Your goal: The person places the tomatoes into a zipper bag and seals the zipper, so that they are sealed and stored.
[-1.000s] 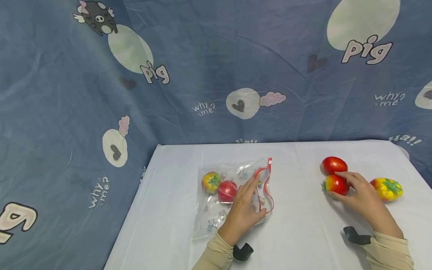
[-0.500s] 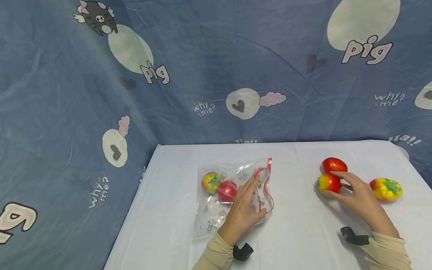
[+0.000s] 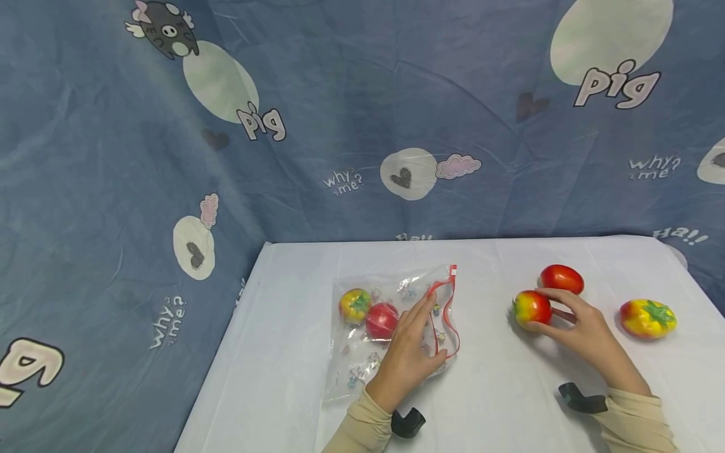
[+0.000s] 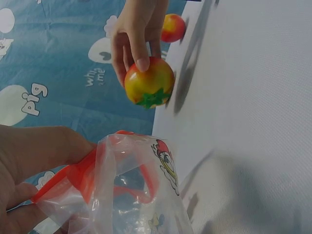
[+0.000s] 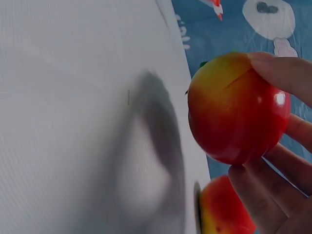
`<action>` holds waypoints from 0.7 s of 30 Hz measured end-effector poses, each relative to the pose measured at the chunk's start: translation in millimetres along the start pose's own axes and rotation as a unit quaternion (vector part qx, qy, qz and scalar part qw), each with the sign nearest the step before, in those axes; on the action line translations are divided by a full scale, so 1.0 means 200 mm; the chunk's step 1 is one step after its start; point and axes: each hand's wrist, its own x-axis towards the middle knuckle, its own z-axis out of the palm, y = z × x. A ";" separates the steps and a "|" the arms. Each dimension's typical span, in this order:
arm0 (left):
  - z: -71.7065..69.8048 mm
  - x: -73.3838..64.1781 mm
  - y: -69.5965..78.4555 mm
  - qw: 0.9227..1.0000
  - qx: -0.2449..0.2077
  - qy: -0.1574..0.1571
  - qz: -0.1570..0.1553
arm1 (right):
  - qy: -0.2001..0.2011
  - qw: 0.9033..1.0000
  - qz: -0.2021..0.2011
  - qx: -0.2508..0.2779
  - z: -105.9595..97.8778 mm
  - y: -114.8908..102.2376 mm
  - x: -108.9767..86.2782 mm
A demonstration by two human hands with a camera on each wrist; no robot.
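A glossy red-and-yellow tomato-like fruit with a green leafy top is held by my right hand, thumb and fingertips on its sides. In the right wrist view this fruit appears raised off the cloth. My left hand pinches the red-edged mouth of a clear zip bag lying on the table. From the left wrist view, the bag gapes at its mouth between thumb and fingers. Inside it lie a yellow-green fruit with green leaves and a pinkish-red round fruit.
A red oval fruit lies just behind my right hand. To the right of that hand is a yellow-and-red fruit with a green leafy top. The white-covered table ends at a blue printed cloth hanging behind it.
My right hand has carried the tomato-like fruit leftward, away from the red oval fruit and toward the bag. My left hand and the bag have stayed in place.
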 end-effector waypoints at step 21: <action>0.00 0.00 0.00 1.000 0.005 0.002 0.004 | -0.048 0.997 -0.007 0.060 0.15 -0.08 0.01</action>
